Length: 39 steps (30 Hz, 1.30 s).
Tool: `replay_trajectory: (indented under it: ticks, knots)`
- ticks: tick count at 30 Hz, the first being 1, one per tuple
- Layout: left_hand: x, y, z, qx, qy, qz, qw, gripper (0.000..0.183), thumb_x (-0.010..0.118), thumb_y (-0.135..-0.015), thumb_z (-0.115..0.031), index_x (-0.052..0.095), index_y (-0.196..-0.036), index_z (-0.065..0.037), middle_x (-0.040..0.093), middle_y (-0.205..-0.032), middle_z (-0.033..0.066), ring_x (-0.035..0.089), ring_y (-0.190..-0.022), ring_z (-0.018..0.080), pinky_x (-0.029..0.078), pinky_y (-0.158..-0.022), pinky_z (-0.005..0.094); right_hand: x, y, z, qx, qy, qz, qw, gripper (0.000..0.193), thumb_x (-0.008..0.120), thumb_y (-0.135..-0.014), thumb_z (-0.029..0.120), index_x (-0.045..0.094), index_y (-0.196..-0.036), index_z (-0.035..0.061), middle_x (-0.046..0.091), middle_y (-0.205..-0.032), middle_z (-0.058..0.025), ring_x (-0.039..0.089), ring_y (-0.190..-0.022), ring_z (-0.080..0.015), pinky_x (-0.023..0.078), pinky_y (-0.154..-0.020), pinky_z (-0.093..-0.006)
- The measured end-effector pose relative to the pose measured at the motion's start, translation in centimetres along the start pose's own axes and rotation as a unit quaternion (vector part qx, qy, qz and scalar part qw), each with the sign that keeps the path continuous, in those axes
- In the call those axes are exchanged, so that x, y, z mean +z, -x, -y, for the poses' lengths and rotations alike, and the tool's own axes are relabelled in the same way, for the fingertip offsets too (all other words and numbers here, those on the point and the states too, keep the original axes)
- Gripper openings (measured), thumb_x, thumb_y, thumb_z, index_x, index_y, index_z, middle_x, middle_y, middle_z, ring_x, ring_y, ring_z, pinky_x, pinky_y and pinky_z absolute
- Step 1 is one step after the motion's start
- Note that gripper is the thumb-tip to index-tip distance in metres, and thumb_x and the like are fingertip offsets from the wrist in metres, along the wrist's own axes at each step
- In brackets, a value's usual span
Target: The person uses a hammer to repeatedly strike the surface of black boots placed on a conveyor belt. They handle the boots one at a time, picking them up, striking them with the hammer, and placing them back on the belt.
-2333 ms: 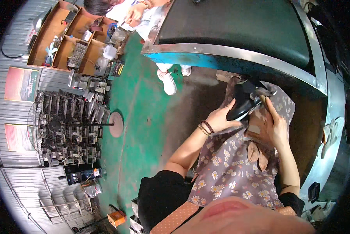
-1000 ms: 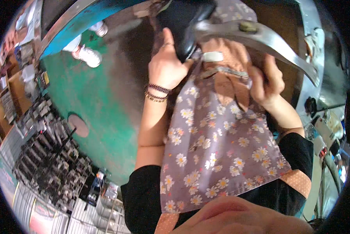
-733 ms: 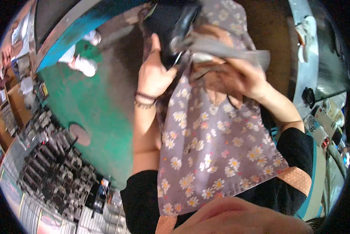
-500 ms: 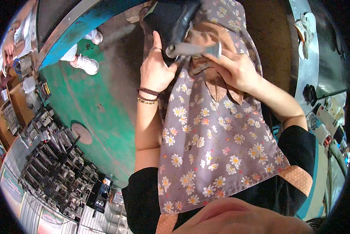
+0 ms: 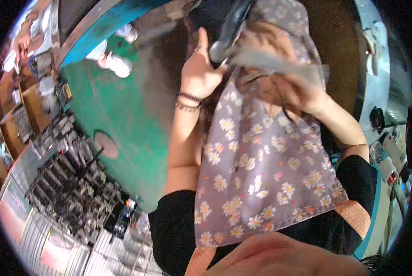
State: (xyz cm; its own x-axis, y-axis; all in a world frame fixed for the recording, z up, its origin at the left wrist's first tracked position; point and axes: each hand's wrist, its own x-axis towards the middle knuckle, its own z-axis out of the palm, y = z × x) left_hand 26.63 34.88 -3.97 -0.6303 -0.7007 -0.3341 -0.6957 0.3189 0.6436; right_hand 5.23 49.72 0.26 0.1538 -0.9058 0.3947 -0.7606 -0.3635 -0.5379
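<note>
A black leather-like piece (image 5: 210, 20) with a glossy rounded ridge lies at the top of my lap. My left hand (image 5: 201, 73) is closed on its near end, index finger stretched up along it and thumb at its lower edge. My right hand (image 5: 307, 89) is closed around one end of a grey rod-shaped tool (image 5: 265, 62), smeared by motion. The tool's other end meets or lies close to the black piece, near my left thumb. Its exact kind cannot be made out. Under both hands spreads a grey daisy-print apron (image 5: 256, 170) with a peach-coloured pocket or bow.
On the left, a rack of many dark metal parts (image 5: 77, 184) stands on the green floor (image 5: 137, 119). Farther up are cardboard boxes (image 5: 33, 106), a blue-edged machine frame (image 5: 91, 37) and another person's white shoe (image 5: 118, 65). A metal edge (image 5: 371, 87) with a glove runs along the right.
The view has shifted, so everything sits farther right in it. My right hand and the tool have swung and now blur. My left hand keeps its hold on the black piece.
</note>
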Motion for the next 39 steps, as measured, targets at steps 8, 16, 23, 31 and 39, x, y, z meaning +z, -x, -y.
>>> replay_trajectory:
  ticks: [8,16,23,31,39]
  knots:
    - [-0.2,-0.2,-0.2,0.007,-0.013,-0.036,0.999,0.099,0.075,-0.071,-0.017,0.019,-0.151,-0.004,0.065,-0.105,0.0271,0.065,-0.097,0.0384,0.052,-0.084,0.04,2.6,1.9,-3.2,0.159,-0.04,0.005,0.986,0.05,0.064,-0.085,0.002,0.053,-0.134,0.0092,0.066,-0.108,-0.019,0.066,-0.086,-0.0387,0.056,-0.073,-0.0422]
    - [0.3,0.6,-0.2,0.025,0.047,-0.037,0.998,0.1,0.076,-0.07,-0.013,0.018,-0.15,0.0,0.063,-0.106,0.0286,0.065,-0.096,0.0363,0.051,-0.085,0.0366,2.3,1.8,-2.1,0.049,-0.046,-0.155,0.986,0.047,0.065,-0.084,0.001,0.055,-0.129,0.0011,0.068,-0.103,-0.0201,0.07,-0.084,-0.033,0.055,-0.072,-0.0352]
    - [-1.5,0.6,2.4,0.105,0.353,-0.018,0.93,0.092,0.078,-0.071,0.0,0.029,-0.148,0.002,0.052,-0.135,0.0111,0.049,-0.124,0.0165,0.036,-0.105,0.0297,2.3,4.3,-3.0,0.135,-0.026,-0.046,0.989,0.036,0.065,-0.083,0.0,0.059,-0.118,-0.0034,0.067,-0.098,-0.0238,0.067,-0.086,-0.0386,0.053,-0.075,-0.0394]
    - [-1.6,-1.5,4.7,0.024,0.449,-0.029,0.893,0.056,0.073,-0.086,-0.02,0.052,-0.131,0.005,0.063,-0.118,0.0061,0.058,-0.103,0.011,0.046,-0.092,0.0281,1.9,6.2,-3.7,0.215,-0.062,-0.215,0.951,0.046,0.063,-0.086,-0.002,0.051,-0.13,-0.009,0.067,-0.107,-0.0236,0.069,-0.092,-0.0291,0.052,-0.08,-0.0313]
    - [0.5,-2.7,1.6,0.079,0.207,-0.072,0.972,0.086,0.082,-0.067,-0.011,0.04,-0.142,-0.006,0.061,-0.123,0.0144,0.058,-0.113,0.0211,0.043,-0.101,0.0321,0.2,1.4,-2.8,0.23,-0.07,-0.072,0.968,0.046,0.057,-0.091,0.001,0.05,-0.136,0.0,0.057,-0.131,-0.0214,0.055,-0.123,-0.0324,0.041,-0.102,-0.0364]
